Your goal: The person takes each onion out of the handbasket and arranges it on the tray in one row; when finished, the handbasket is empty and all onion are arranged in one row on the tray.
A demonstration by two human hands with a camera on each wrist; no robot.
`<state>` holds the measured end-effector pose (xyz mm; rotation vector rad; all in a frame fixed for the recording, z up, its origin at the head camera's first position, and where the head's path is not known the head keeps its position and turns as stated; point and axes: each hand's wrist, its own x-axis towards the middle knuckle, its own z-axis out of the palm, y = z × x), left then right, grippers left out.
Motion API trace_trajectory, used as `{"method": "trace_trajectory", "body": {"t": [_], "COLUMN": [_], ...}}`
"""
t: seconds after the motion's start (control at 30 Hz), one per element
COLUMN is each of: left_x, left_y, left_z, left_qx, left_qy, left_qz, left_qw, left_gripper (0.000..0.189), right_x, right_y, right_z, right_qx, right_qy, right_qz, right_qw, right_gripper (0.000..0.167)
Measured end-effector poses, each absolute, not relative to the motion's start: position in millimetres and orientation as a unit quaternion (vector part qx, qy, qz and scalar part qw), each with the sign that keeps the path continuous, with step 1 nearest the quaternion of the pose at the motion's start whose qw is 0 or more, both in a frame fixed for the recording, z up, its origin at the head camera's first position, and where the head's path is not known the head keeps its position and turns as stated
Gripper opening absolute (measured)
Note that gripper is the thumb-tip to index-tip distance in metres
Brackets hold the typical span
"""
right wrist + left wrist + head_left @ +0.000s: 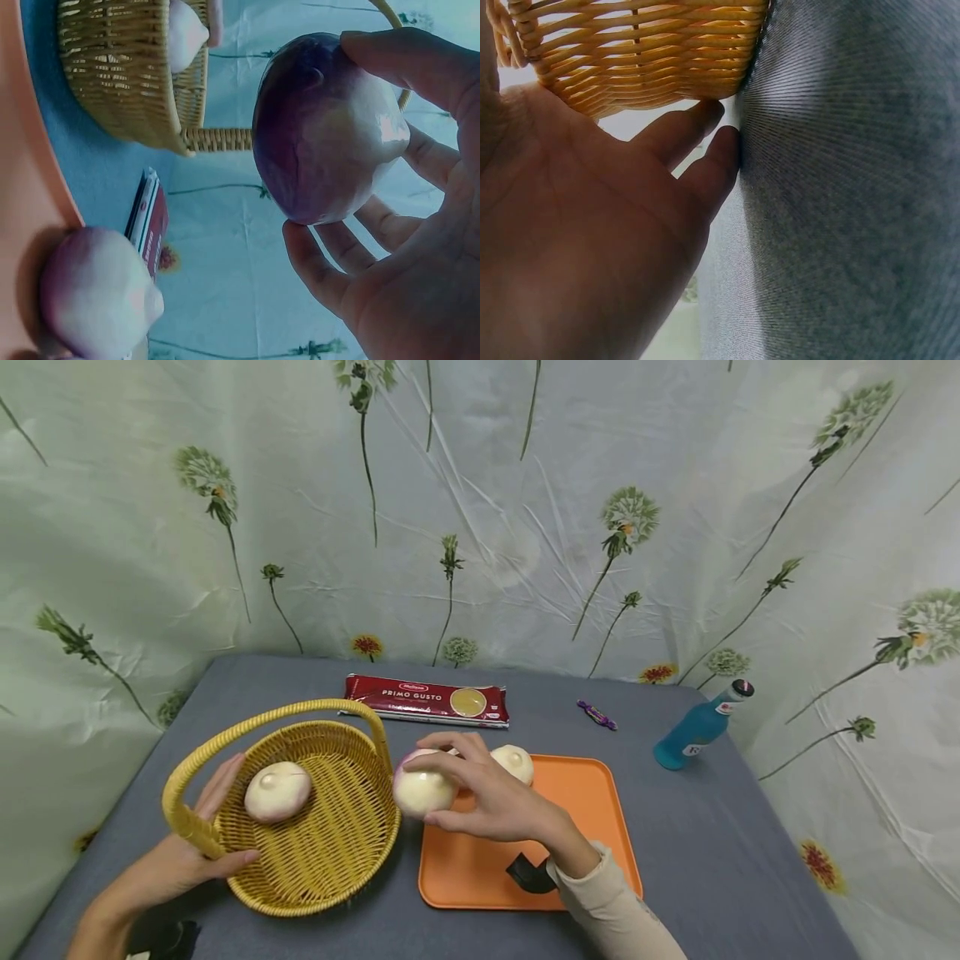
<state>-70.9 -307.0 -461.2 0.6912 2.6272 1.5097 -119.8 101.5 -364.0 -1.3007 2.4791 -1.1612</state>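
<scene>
The left hand point(176, 860) is spread along the left side of the basket point(337, 852), fingers pretty straight, thumb by the rim. 1 turnip point(277, 792) sits inside, toward the left wall. Just right of the basket, another turnip point(422, 793) is up off the tabletop point(712, 860), pinched between the thumb and fingers of the right hand point(495, 802). A red pack point(412, 700) lies behind, at least 1 more turnip point(515, 763) is on the orange tray point(465, 885), then a candy point(597, 716) and a blue bottle point(692, 733) standing far right.

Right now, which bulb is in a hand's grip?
The bulb in the right hand; the others rest in the yellow basket or on the orange tray.
</scene>
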Motion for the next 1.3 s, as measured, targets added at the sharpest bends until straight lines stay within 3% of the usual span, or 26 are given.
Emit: {"method": "trace_trajectory", "body": {"t": [0.37,1.3], "left_x": [-70,-70], "left_y": [-307,-307], "left_z": [-461,-460], "left_qx": [0.220,0.220], "left_qy": [0.845,0.855], "left_qz": [0.487,0.469], "left_qw": [0.021,0.012], "left_gripper": [0.123,0.124], "right_x": [-122,-127], "right_y": [131,180], "right_z": [-364,-380], "right_qx": [-0.393,-0.352], "right_qy": [0.839,0.857], "right_qz": [-0.376,-0.376], "right_qw": [0.022,0.013], "right_gripper": [0.053,0.052]}}
